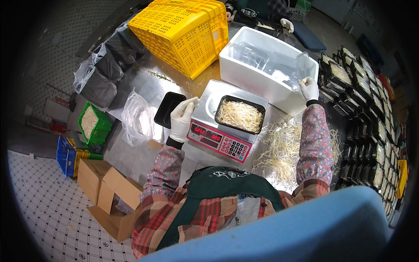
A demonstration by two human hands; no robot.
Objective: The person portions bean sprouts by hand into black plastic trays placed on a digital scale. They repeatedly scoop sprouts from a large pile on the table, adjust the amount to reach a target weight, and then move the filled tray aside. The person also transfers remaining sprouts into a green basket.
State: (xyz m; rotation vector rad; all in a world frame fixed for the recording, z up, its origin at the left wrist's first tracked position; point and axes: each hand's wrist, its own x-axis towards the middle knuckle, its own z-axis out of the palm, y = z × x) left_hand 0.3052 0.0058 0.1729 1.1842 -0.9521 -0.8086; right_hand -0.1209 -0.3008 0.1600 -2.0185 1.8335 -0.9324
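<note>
My right hand (309, 89), in a white glove, is closed on the lower edge of a clear plastic lid (304, 65) at the right end of a white foam box (267, 78). More clear lids (249, 56) lie inside that box. My left hand (181, 120), gloved too, hovers by the left side of a weighing scale (205, 110), its fingers extended and nothing visible in them. A black tray filled with bean sprouts (240, 115) sits on the scale's plate. Just left of my left hand lies an empty black tray (168, 109).
Loose sprouts (279, 150) are heaped right of the scale. A yellow crate (179, 37) stands at the back left, near a crumpled clear bag (139, 118). Stacked filled trays (375, 105) line the right side. Across the table a person's gloved hand (287, 25) shows. An open carton (111, 192) stands lower left.
</note>
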